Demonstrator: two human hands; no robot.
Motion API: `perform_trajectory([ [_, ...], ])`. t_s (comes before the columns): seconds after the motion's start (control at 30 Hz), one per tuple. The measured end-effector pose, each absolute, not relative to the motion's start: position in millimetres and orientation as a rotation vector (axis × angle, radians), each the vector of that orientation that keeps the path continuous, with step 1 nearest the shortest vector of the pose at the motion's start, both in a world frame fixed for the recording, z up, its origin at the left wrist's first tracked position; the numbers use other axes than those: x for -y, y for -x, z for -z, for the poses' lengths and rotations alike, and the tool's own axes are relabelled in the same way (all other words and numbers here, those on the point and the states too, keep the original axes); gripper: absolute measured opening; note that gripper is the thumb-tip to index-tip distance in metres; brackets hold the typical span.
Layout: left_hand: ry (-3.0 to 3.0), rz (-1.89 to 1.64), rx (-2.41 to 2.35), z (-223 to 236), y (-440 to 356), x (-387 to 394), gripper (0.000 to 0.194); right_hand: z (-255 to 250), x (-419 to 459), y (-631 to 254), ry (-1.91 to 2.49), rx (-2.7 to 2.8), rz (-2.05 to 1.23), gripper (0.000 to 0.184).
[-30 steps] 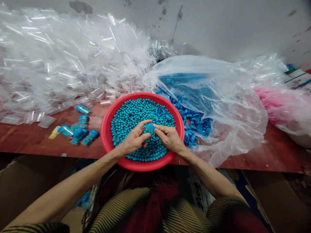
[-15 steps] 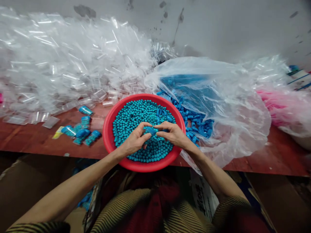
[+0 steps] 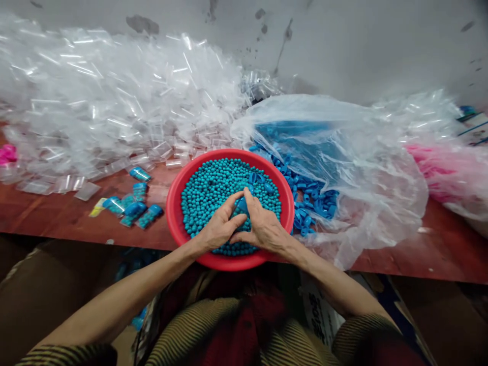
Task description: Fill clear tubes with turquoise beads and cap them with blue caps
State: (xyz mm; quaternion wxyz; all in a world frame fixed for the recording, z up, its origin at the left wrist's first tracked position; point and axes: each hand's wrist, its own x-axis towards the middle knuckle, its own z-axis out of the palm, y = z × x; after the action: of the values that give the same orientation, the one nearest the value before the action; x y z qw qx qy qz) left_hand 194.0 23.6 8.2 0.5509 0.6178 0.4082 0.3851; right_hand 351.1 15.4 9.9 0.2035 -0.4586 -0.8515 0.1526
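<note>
A wide red basin (image 3: 176, 213) full of small turquoise beads (image 3: 206, 188) stands at the table's front edge. Over the beads, my left hand (image 3: 221, 226) and my right hand (image 3: 264, 226) meet, fingers closed around a small blue-capped container (image 3: 241, 205). Only a bit of its blue shows between the fingers; the rest is hidden. My right fingertips press at its upper end, with the right thumb lower down near the left thumb. A few blue caps (image 3: 256, 179) lie on the beads just behind my hands.
Clear plastic containers (image 3: 95, 112) are heaped at the back left. Several bead-filled, blue-capped containers (image 3: 150, 216) lie left of the basin. To the right, blue caps (image 3: 305, 203) spill from a translucent bag (image 3: 381, 183), near a bag of pink pieces (image 3: 434, 168).
My right hand has turned and closed in over the blue-capped container, its fingers now rising toward the left fingertips. The container is more hidden than before. The view has shifted slightly.
</note>
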Motion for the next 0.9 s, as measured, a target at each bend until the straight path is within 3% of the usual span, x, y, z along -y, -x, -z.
perform_trajectory([
  [0.37,-1.476,-0.87,-1.13,-5.8,-201.5,-15.8,0.018,-19.1,-6.1,-331.0,1.517,2.576,-0.309,0.089],
  [0.53,-1.688,-0.688,-1.297,-20.8,-175.3,-12.5,0.025,-21.9,-5.5,-331.0,1.398,2.598,-0.535,0.084],
  [0.63,-1.771,-0.727,-1.511,-36.9,-131.3,-9.4,0.035,-15.8,-23.7,-350.1,1.377,2.493,-0.601,0.067],
  [0.73,-1.762,-0.759,-1.848,-48.6,-82.1,-8.3,0.037,-10.4,-55.6,-374.4,1.543,2.379,-0.463,0.042],
  [0.9,-2.07,-0.7,-2.332,-54.9,-62.7,-18.6,0.044,-14.9,-102.3,-381.4,1.908,2.376,-0.252,0.035],
])
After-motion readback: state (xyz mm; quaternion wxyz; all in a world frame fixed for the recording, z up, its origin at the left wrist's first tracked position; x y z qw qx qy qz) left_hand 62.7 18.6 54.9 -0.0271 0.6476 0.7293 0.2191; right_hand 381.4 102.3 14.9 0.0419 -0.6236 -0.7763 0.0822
